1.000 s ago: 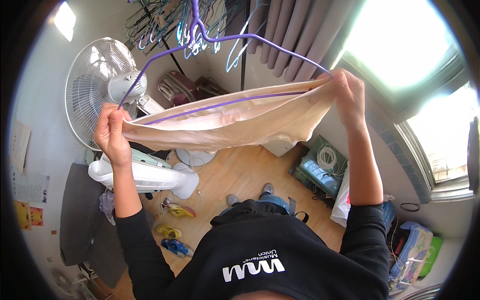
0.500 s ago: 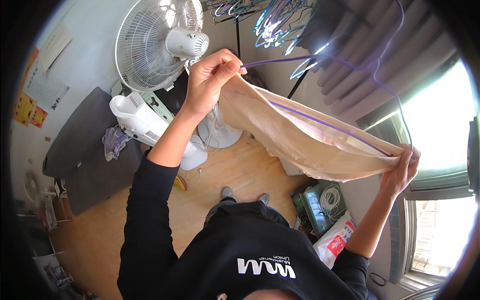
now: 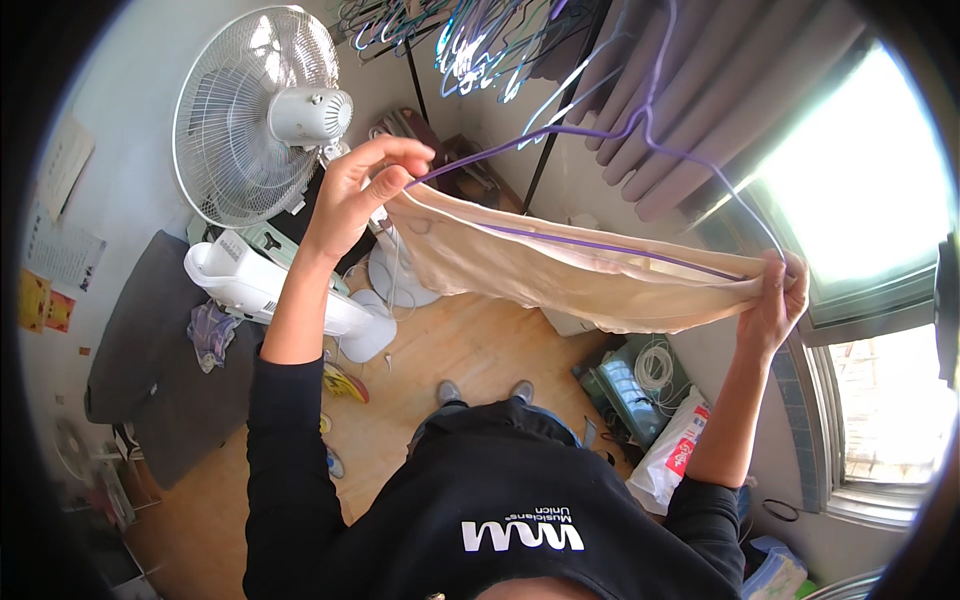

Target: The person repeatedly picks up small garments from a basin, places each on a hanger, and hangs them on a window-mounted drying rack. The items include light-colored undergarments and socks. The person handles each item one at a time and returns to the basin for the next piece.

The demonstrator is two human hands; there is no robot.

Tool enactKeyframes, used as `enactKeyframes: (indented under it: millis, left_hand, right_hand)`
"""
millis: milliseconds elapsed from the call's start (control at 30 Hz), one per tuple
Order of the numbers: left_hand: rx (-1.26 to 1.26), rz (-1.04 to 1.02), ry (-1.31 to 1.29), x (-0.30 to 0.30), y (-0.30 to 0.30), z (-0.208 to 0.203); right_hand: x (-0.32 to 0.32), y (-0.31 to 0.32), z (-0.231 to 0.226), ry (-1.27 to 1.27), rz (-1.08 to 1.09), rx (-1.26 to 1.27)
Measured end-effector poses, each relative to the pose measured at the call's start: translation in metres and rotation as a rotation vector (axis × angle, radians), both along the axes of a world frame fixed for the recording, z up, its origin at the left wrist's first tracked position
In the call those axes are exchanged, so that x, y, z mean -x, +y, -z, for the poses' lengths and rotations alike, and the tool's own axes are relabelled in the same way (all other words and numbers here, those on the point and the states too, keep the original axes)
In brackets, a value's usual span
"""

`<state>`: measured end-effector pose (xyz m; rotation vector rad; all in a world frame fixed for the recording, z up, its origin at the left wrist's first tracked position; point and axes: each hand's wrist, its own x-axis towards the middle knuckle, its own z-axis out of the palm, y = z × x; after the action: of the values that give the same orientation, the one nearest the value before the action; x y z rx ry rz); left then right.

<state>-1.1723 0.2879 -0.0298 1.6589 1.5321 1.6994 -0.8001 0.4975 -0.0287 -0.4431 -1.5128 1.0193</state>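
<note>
A purple wire clothes hanger (image 3: 590, 131) is stretched out in front of me, its hook running up out of view. Its lower bar lies inside the opening of a thin beige garment (image 3: 570, 280), whose exact kind I cannot make out. My left hand (image 3: 350, 200) is at the left end, thumb against the garment's corner and the wire, the other fingers curved loosely above. At the opposite end, my right hand (image 3: 775, 300) pinches the cloth together with the hanger's corner. The garment sags between both hands.
Several hangers (image 3: 470, 50) dangle from a rack at the back. A white standing fan (image 3: 260, 115) and a white appliance (image 3: 280, 290) stand left, beside a dark grey seat (image 3: 190, 390). Grey curtains (image 3: 720, 90) and a window are right; a white bag (image 3: 670, 460) sits below.
Both hands have shifted slightly left with the hanger and garment, and the garment hangs more level. My left fingers have loosened and lifted away from the thumb. The hanger's hook end shows more clearly.
</note>
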Motion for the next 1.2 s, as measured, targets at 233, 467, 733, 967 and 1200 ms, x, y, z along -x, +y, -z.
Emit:
enactKeyframes:
  millis: [233, 467, 733, 967, 1200]
  left_hand:
    - [0.239, 0.065, 0.222, -0.051, 0.045, -0.054]
    - [0.175, 0.108, 0.015, -0.045, 0.044, -0.058]
    - [0.279, -0.199, 0.028, -0.006, -0.007, -0.052]
    - [0.210, -0.318, -0.076, 0.002, -0.054, -0.021]
    - [0.278, -0.426, -0.031, 0.018, -0.102, 0.014]
  right_hand:
    - [0.033, -0.009, 0.020, -0.123, 0.048, 0.041]
    - [0.057, 0.000, 0.039, -0.114, -0.321, 0.206]
    - [0.082, 0.019, 0.068, -0.284, -0.141, 0.474]
    - [0.229, 0.036, 0.086, -0.258, -0.284, 0.844]
    - [0.320, 0.034, 0.058, -0.233, 0.210, 0.772]
